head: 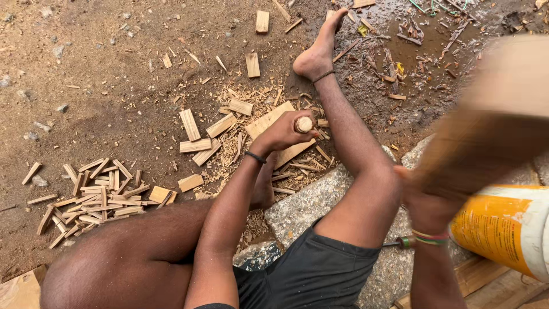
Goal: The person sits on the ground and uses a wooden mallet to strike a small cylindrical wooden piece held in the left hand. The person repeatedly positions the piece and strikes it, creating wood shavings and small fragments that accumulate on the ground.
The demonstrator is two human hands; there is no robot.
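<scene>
wooden peg point(303, 124) in left hand point(284, 133)

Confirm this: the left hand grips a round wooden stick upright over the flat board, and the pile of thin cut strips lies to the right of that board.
Wrong on one point. In the head view the pile of thin strips lies left of the flat board, not right. The left hand does grip the round wooden stick upright over it.

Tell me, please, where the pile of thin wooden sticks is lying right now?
In the head view, the stick pile lies on the dirt at the lower left, left of the person's left hand and just beyond the bent left leg.
</scene>
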